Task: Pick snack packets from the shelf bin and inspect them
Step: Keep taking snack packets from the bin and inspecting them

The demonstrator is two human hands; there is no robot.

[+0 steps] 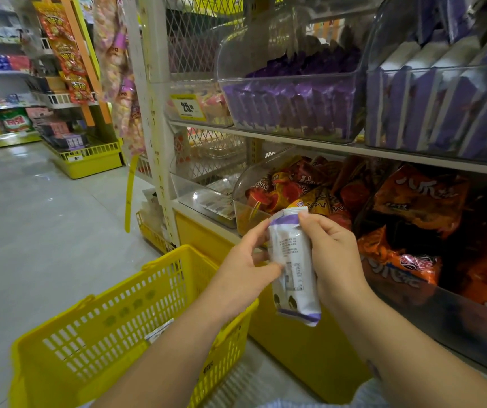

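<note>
Mid-inspection: my left hand [245,260] and right hand [335,254] both have fingers gripping the white-and-purple snack packet [291,260] at frame centre, printed label facing me, so I'd guess flipping it comes next.

A: Print on the back of the packet [293,260]?
B: Too small to read. Left hand [246,269] covers its left edge, right hand [335,257] its right edge; front face is turned away.
A: Basket [95,334]?
B: Near end cut off by the bottom edge. Left forearm [177,348] hides most of a white item [157,334] inside; can't tell what.
A: Shelf?
B: Right-hand clear bin [442,107] and orange bags [418,198] run off the right edge. Price tag [188,106] fine print illegible. Far aisle shelves [1,83] blurred.
</note>
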